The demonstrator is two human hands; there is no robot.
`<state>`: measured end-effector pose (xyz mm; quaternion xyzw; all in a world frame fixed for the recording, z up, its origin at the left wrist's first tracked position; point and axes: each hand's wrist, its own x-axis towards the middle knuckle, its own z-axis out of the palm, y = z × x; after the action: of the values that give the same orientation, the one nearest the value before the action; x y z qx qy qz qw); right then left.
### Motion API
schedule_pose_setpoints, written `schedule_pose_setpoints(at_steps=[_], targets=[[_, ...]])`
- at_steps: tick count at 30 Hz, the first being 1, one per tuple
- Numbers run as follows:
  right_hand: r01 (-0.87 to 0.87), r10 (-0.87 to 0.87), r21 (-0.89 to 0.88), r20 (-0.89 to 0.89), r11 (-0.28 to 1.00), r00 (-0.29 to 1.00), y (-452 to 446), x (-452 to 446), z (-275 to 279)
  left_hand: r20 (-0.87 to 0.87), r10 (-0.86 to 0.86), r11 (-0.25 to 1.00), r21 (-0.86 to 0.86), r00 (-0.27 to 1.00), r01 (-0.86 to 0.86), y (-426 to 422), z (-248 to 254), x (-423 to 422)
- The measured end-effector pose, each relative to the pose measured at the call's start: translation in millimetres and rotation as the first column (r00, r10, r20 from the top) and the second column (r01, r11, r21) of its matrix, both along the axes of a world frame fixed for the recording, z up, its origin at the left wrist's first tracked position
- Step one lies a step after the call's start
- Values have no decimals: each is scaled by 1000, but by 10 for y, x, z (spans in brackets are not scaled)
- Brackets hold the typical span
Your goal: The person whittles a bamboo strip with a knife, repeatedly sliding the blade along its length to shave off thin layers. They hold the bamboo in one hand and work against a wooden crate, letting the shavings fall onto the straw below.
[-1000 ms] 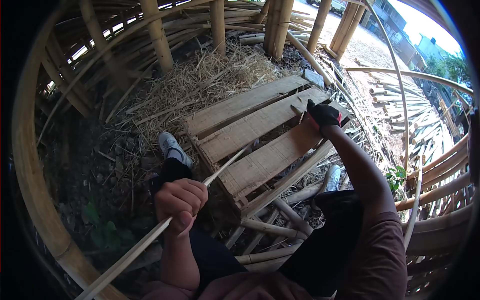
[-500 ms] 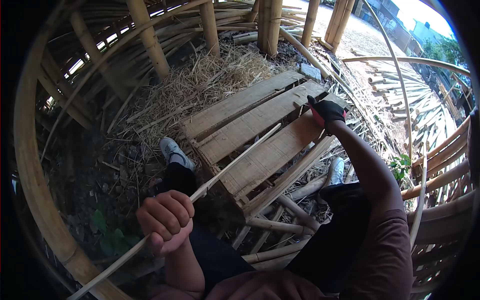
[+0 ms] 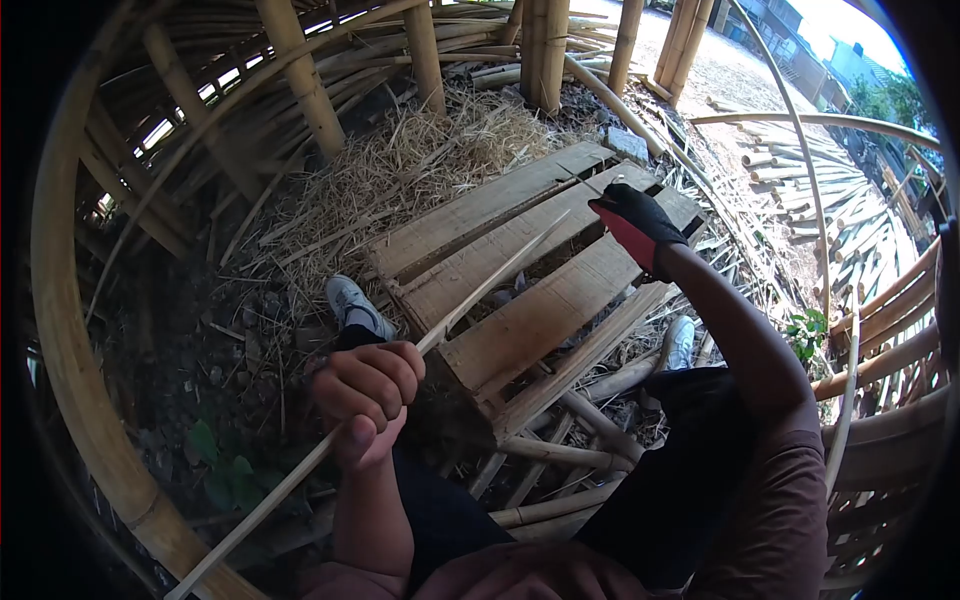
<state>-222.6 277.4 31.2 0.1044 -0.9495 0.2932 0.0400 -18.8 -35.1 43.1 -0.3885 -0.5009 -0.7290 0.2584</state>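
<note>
My bare left hand (image 3: 370,395) is wrapped round a long pale bamboo strip (image 3: 490,275). The strip slants from the lower left up over the slatted wooden pallet (image 3: 545,325), and its far end narrows to a tip. On my right hand (image 3: 637,222) is a black and red glove. Its fingers are closed on a thin, dark knife (image 3: 580,181), whose blade points up and left above the slats; the handle is hidden in the glove. The knife and the strip are apart.
Dry shavings (image 3: 400,165) lie heaped behind the pallet among upright bamboo posts (image 3: 425,60). Cut bamboo poles (image 3: 790,175) are stacked at the right. A curved bamboo pole (image 3: 75,380) runs down the left. My shoes (image 3: 355,305) flank the pallet.
My left hand has moved up and right with the strip. The right hand has shifted slightly up and left and turned, so the blade shows more clearly.
</note>
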Motion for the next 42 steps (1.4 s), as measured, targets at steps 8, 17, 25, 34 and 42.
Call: schedule_pose_setpoints(at_steps=[8, 17, 25, 34, 42], targets=[[-444, 448, 170, 13, 880, 894, -721, 823, 304, 23, -87, 989, -120, 996, 89, 33, -63, -106], [-503, 471, 472, 194, 724, 861, -928, 1202, 607, 19, -157, 961, -226, 987, 157, 18, -114, -33], [-292, 375, 629, 0, 721, 927, -335, 579, 131, -2, -181, 959, -222, 983, 176, 53, -73, -58], [-463, 448, 373, 131, 804, 884, -791, 1200, 365, 9, -143, 966, -215, 990, 141, 171, -119, 75], [-427, 391, 376, 173, 822, 904, -470, 698, 216, -74, -159, 960, -246, 984, 137, 210, -98, 38]])
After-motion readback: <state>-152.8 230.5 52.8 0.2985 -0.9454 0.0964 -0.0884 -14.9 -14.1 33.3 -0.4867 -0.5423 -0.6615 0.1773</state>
